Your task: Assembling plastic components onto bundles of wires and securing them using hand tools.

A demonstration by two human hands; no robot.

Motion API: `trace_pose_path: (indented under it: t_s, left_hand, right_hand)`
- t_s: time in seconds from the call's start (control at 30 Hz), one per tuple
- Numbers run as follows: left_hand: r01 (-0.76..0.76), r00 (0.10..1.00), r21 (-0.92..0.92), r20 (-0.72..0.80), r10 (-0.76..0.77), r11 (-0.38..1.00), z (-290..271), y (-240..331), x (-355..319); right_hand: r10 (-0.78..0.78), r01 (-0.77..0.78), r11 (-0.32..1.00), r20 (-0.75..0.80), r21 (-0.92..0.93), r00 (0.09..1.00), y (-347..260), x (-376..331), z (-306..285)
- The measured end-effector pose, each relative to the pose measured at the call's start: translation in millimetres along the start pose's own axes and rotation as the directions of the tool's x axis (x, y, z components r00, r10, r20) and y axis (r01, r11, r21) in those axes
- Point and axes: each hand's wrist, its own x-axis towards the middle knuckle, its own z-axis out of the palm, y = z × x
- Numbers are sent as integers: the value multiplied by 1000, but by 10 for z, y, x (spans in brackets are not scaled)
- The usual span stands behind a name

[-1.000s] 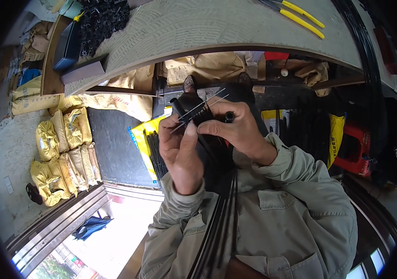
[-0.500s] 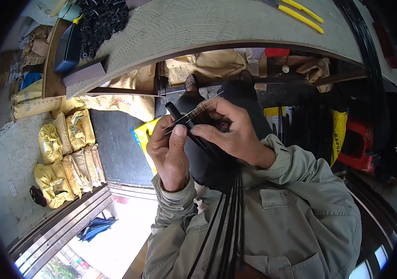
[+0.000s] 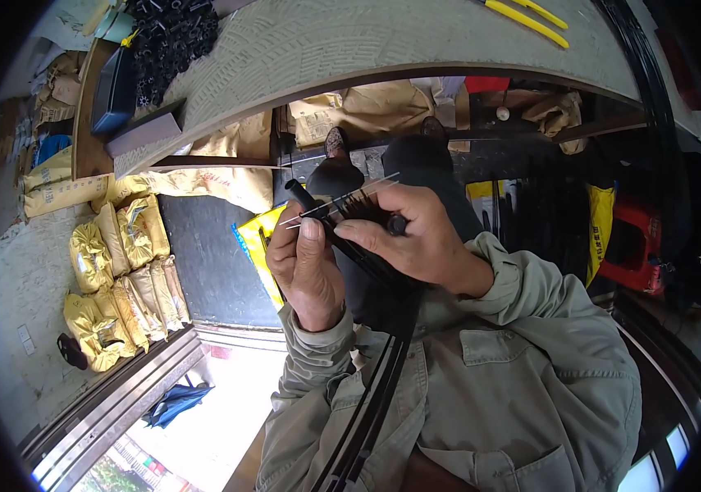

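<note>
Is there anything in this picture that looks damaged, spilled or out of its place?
Nothing stands out. Both hands, left hand and right hand, grip a bundle of black strips with thin pale rods. The yellow sacks are stacked in rows, and the yellow-handled pliers lie flat on the bench.

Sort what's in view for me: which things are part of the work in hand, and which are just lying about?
In hand:
- left hand and right hand
- bundle of black rods
- thin pale wires

Lying about:
- yellow-handled pliers on the table
- pile of small black parts
- yellow sacks on the floor
- red stool
</note>
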Motion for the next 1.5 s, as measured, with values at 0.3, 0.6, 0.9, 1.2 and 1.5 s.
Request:
trace_pose_path:
  t_s: [0.3,0.6,0.9,1.2,1.5]
  left_hand:
    - [-92,996,-16,2,93,996,-11,-93,-39]
    - [-177,984,0,13,177,984,31,-249,8]
    - [246,967,-362,34,-251,899,307,-182,-34]
    - [260,965,-443,96,-243,858,350,-98,-70]
    - [225,973,-437,54,-225,871,274,-117,-46]
  right_hand:
    - [31,-31,998,2,55,1000,27,12,-4]
    - [129,-130,991,76,13,989,50,47,-173]
    - [-198,257,950,297,-176,934,-770,819,-573]
    - [283,-152,946,500,-285,819,-868,885,-376]
    - [193,46,914,530,-404,825,-785,905,-303]
